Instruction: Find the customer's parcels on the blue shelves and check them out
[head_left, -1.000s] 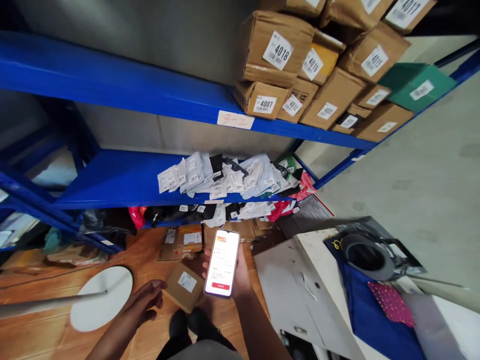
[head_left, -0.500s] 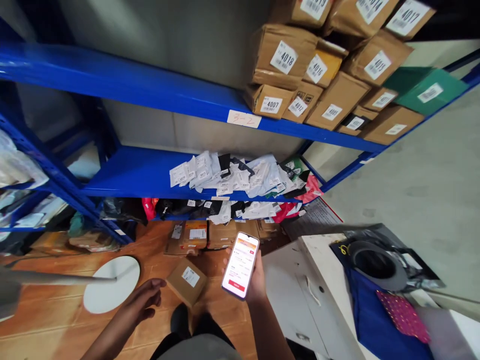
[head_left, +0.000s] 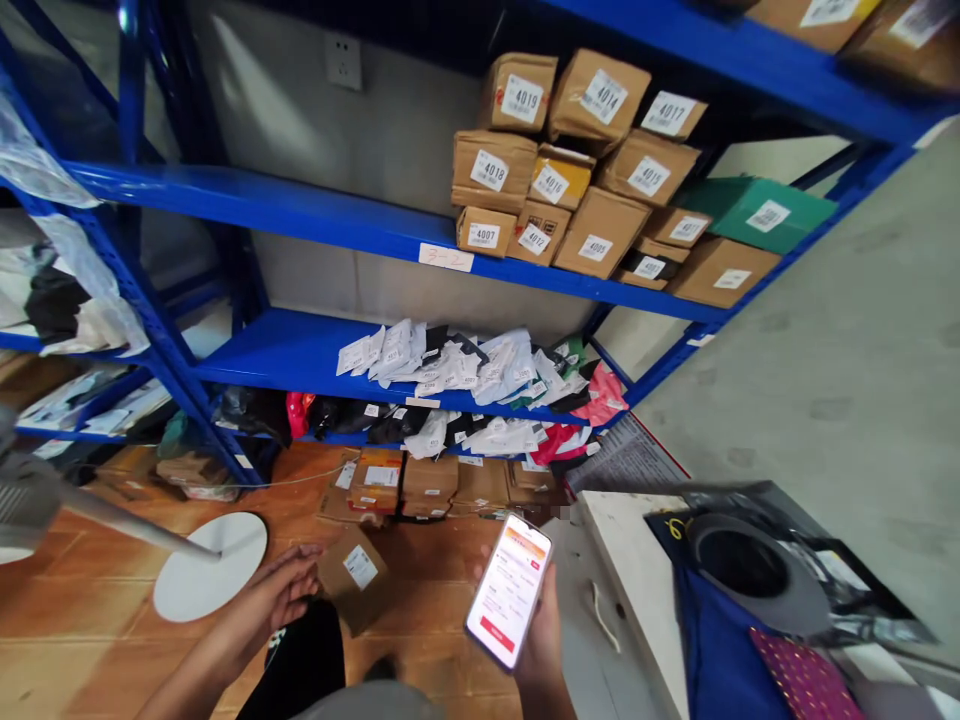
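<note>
A smartphone point(head_left: 510, 592) with a lit white and red screen rests in my right hand point(head_left: 545, 625), fingers wrapped round its sides. My left hand point(head_left: 289, 587) hangs empty, its fingers loosely bent and partly spread. Just right of its fingertips in the view is a brown cardboard box point(head_left: 351, 580) with a white label. That box appears to be on the floor; I cannot tell whether the hand touches it.
Ahead stands a blue shelf rack point(head_left: 360, 219) with numbered cartons point(head_left: 491, 170) and labelled mailing bags point(head_left: 450, 365). More boxes point(head_left: 430, 485) sit beneath it. A round white stand base point(head_left: 211, 567) is on the left, a grey cabinet point(head_left: 589, 585) on the right with a hat point(head_left: 739, 560) on top.
The view has shifted, showing more of the upper shelves. The phone, still in my right hand, appears lower and further right. One leg has come forward beside the box; my left hand's fingers have straightened slightly.
</note>
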